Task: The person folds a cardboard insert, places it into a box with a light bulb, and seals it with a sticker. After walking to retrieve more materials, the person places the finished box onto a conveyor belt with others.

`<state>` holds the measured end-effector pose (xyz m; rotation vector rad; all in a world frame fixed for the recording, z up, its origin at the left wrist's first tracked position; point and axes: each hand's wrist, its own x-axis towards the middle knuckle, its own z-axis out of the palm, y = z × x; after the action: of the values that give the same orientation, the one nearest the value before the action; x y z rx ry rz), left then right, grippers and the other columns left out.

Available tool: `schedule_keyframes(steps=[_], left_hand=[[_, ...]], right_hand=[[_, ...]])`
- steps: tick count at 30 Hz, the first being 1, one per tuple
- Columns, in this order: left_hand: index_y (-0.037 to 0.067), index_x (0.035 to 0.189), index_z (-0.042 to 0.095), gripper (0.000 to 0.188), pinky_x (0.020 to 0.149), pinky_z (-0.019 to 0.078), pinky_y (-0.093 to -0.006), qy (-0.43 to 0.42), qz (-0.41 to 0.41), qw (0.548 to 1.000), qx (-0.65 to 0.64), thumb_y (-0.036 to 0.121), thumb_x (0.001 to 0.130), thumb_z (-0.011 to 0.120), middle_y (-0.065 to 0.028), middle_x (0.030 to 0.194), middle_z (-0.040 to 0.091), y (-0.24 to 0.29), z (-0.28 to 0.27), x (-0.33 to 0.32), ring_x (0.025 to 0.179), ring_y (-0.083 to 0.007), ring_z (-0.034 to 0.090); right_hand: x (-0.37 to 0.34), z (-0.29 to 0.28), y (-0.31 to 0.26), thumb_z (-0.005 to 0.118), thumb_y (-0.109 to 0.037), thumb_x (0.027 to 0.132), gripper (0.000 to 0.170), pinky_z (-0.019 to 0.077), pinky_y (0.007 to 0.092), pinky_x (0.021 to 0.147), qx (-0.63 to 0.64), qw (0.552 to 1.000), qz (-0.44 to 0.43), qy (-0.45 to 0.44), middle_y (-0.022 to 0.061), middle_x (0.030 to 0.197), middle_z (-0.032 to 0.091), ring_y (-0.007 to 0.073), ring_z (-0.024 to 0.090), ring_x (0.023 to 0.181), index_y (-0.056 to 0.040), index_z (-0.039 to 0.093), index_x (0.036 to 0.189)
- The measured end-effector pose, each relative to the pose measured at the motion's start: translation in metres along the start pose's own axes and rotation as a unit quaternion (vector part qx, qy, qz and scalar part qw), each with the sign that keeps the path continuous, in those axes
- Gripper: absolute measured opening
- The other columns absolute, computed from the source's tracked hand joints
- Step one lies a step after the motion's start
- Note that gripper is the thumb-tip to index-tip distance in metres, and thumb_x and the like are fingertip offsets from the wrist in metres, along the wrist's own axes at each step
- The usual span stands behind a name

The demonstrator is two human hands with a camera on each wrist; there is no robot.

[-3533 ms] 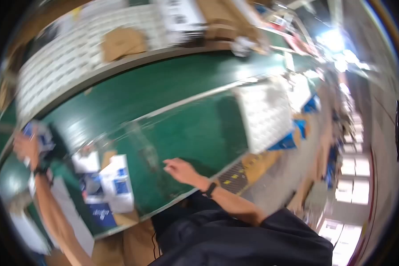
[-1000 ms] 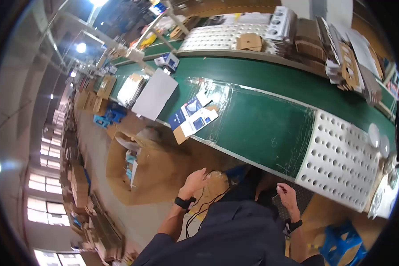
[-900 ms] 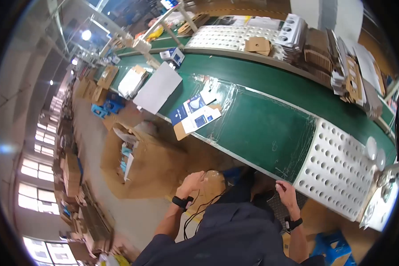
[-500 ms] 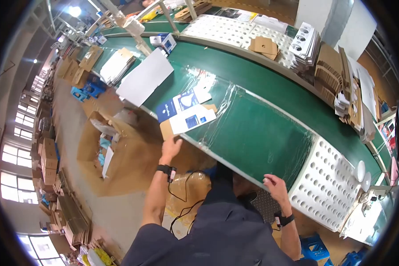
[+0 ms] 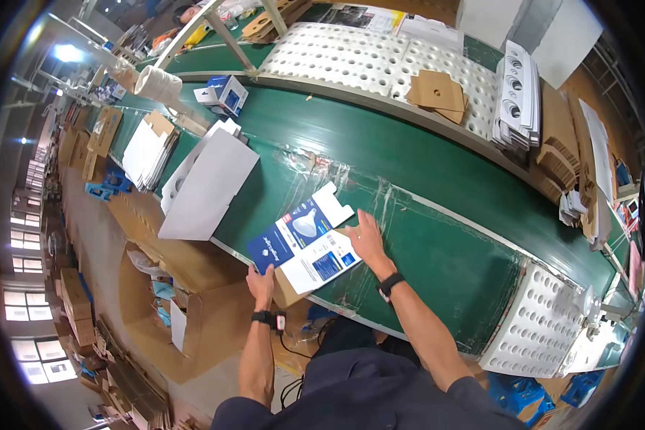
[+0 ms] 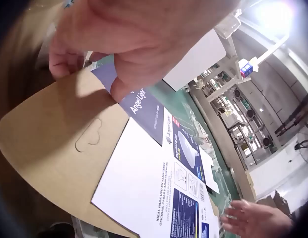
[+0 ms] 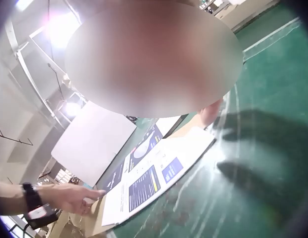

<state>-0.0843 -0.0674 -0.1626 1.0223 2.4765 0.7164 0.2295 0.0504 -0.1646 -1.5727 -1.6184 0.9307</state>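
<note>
Pinching the flattened carton (image 5: 309, 247) at its near left edge with the left hand (image 5: 261, 288), right of the white board (image 5: 211, 183) and over the near edge of the green table (image 5: 423, 251). Likely light, fairly stiff but apt to bend at the creases, slightly slick on the print, and best taken by opposite edges. Reaching its far right side with the right hand (image 5: 369, 242) open, fingers spread, at or just beside the brown flap (image 5: 342, 231).
</note>
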Motion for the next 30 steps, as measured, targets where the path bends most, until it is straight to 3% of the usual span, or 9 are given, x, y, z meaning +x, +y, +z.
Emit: schedule_keyframes(steps=[3,7,11,12,15,17,21,25,30], left_hand=[[-0.005,0.118,0.06,0.048,0.08,0.0506,-0.0301,-0.064,-0.067,0.993,-0.074,0.017,0.08,0.079,-0.0098,0.101,0.069,0.002,-0.015,-0.015,0.089,-0.016,0.064],[-0.006,0.124,0.05,0.043,0.085,0.0494,-0.0277,-0.073,-0.086,0.95,-0.29,0.003,0.087,0.069,-0.0075,0.103,0.065,0.014,-0.015,-0.035,0.094,-0.0138,0.061],[-0.009,0.135,0.045,0.053,0.088,0.0497,-0.0293,-0.116,-0.065,0.958,-0.256,0.004,0.089,0.068,-0.0131,0.117,0.064,0.046,-0.003,-0.032,0.102,-0.0162,0.062],[-0.009,0.138,0.043,0.056,0.09,0.0496,-0.0301,-0.139,-0.081,0.956,-0.247,0.005,0.089,0.067,-0.0145,0.121,0.063,0.048,-0.004,-0.038,0.105,-0.017,0.061],[-0.01,0.143,0.039,0.064,0.096,0.0482,-0.0347,-0.155,-0.049,0.959,-0.231,0.009,0.089,0.069,-0.0183,0.125,0.062,0.067,-0.001,-0.047,0.109,-0.0232,0.062],[-0.009,0.152,0.025,0.092,0.117,0.029,-0.0487,-0.061,0.201,0.977,0.021,0.027,0.085,0.076,-0.0319,0.151,0.038,0.066,0.003,-0.054,0.141,-0.0435,0.037],[-0.005,0.155,0.02,0.113,0.121,0.0142,-0.0561,-0.108,0.49,0.855,0.134,0.044,0.075,0.083,-0.0314,0.161,0.018,0.181,-0.05,-0.127,0.151,-0.0472,0.014],[-0.002,0.156,0.017,0.14,0.119,0.0162,-0.059,-0.155,0.534,0.785,0.273,0.054,0.051,0.092,-0.0327,0.16,0.019,0.235,-0.041,-0.174,0.149,-0.0485,0.018],[-0.002,0.155,0.021,0.128,0.114,0.0248,-0.0579,-0.165,0.62,0.745,0.181,0.044,0.057,0.089,-0.0325,0.143,0.036,0.236,-0.028,-0.159,0.133,-0.0492,0.034]], right_hand=[[0.036,0.012,-0.006,0.072,-0.025,0.089,0.064,0.0379,0.0487,0.108,-0.024,0.999,-0.015,0.024,0.0265,0.139,0.046,0.0442,0.044,0.129,0.0068,0.047,0.139],[0.057,-0.003,-0.018,0.073,-0.028,0.088,0.063,0.0359,0.0486,0.108,-0.109,0.99,0.055,-0.066,0.026,0.13,0.052,0.0421,0.048,0.12,0.0066,0.051,0.136],[0.045,-0.056,-0.025,0.077,-0.037,0.085,0.035,0.0501,0.0461,0.076,0.043,0.991,0.1,-0.074,0.0204,0.094,0.069,0.0407,0.065,0.088,-0.0041,0.07,0.095],[0.039,-0.073,-0.024,0.078,-0.037,0.083,0.039,0.0494,0.043,0.068,0.029,0.99,0.104,-0.094,0.0171,0.078,0.069,0.0328,0.065,0.072,0.0001,0.071,0.089],[0.013,-0.118,-0.017,0.078,-0.038,0.084,0.042,0.0492,0.0388,0.065,0.141,0.968,0.121,-0.166,0.0122,0.075,0.07,0.0206,0.063,0.069,0.0032,0.071,0.091],[-0.01,-0.136,-0.015,0.078,-0.037,0.085,0.045,0.0509,0.0312,0.076,0.213,0.95,0.126,-0.192,0.01,0.092,0.073,0.0147,0.064,0.084,0.0035,0.073,0.104],[-0.056,-0.17,-0.016,0.078,-0.027,0.088,0.042,0.0519,0.0308,0.087,0.342,0.897,0.174,-0.218,0.0068,0.105,0.072,0.0151,0.066,0.095,0.0026,0.069,0.116],[-0.087,-0.174,-0.028,0.079,-0.024,0.083,0.041,0.0527,0.0299,0.073,0.443,0.866,0.072,-0.218,0.0028,0.098,0.07,0.0118,0.063,0.082,0.0022,0.067,0.113],[-0.091,-0.202,-0.051,0.076,-0.028,0.084,0.04,0.0498,0.0298,0.079,0.314,0.93,0.053,-0.183,0.0057,0.095,0.07,0.0144,0.061,0.083,0.0048,0.069,0.106]])
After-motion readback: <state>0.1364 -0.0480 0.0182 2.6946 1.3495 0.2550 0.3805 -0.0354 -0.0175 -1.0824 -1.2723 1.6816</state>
